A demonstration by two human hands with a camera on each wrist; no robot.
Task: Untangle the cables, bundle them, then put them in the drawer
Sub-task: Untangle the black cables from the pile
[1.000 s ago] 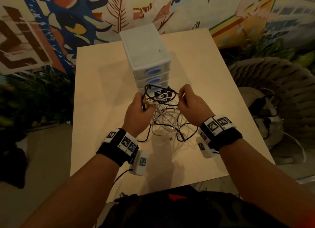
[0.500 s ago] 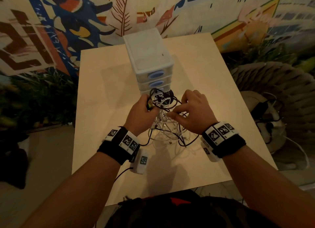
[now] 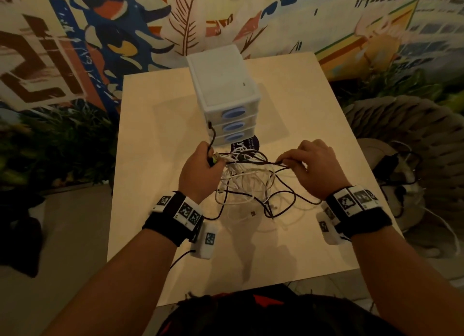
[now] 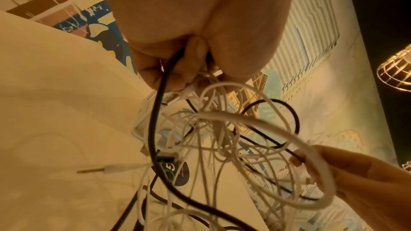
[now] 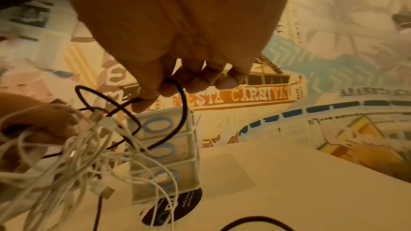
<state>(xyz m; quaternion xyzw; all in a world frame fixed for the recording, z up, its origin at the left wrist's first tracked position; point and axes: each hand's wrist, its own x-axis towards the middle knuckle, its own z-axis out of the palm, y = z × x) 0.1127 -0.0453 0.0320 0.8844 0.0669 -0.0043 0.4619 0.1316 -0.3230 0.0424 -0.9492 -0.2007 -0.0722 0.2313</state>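
A tangle of white and black cables point(image 3: 247, 182) hangs between my two hands above the table, its loose loops trailing onto the tabletop. My left hand point(image 3: 200, 164) grips the knot of cables at one end point(image 4: 189, 76), with a black cable end sticking up from the fist. My right hand point(image 3: 308, 164) pinches a black cable point(image 5: 175, 85) between thumb and forefinger and holds it out to the right. The white drawer unit point(image 3: 223, 89) with three shut drawers and blue oval handles stands just beyond the hands point(image 5: 164, 148).
The light wooden table point(image 3: 150, 134) has bare room left and right of the drawer unit. A dark round sticker point(image 3: 247, 144) lies at the foot of the drawers. A woven chair point(image 3: 414, 147) with more cables stands off the right edge. A painted wall lies behind.
My right hand has moved out to the right, drawing a black cable away from the tangle. My left hand has stayed gripping the bundle, and the tangle is stretched wider.
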